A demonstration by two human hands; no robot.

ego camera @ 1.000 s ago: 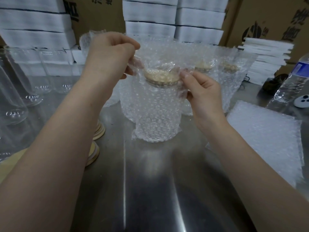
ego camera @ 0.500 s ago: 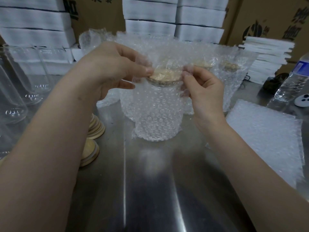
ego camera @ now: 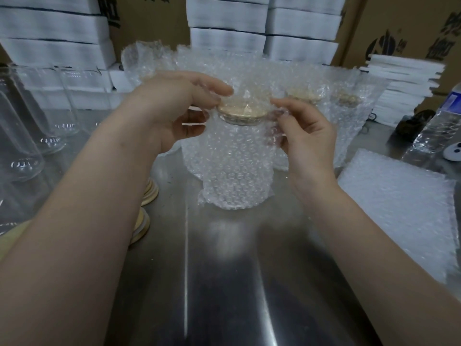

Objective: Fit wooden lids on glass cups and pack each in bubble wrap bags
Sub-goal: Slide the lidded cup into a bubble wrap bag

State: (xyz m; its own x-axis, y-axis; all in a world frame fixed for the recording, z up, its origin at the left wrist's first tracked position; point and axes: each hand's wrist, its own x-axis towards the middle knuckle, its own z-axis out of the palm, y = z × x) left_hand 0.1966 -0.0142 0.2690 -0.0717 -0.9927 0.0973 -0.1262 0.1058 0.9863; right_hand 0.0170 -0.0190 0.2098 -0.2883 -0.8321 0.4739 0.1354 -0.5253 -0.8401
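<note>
A glass cup with a wooden lid (ego camera: 241, 111) stands upright inside a bubble wrap bag (ego camera: 234, 168) on the steel table (ego camera: 224, 283). My left hand (ego camera: 174, 108) pinches the bag's top edge at the lid's left side. On the lid's right side, my right hand (ego camera: 304, 131) pinches the bag's edge too. Behind stand more bagged cups with lids (ego camera: 303, 96). Bare glass cups (ego camera: 32, 126) stand at the left. Loose wooden lids (ego camera: 148, 196) lie under my left forearm.
A stack of flat bubble wrap bags (ego camera: 399, 203) lies at the right. A plastic water bottle (ego camera: 439, 126) and a small white device (ego camera: 452, 153) sit at the far right. White foam blocks (ego camera: 55, 38) and cardboard boxes (ego camera: 399, 28) line the back.
Both hands have come down from the raised bag opening to the lid's rim, drawing the bag's top lower around the lid. The cup has stayed in place.
</note>
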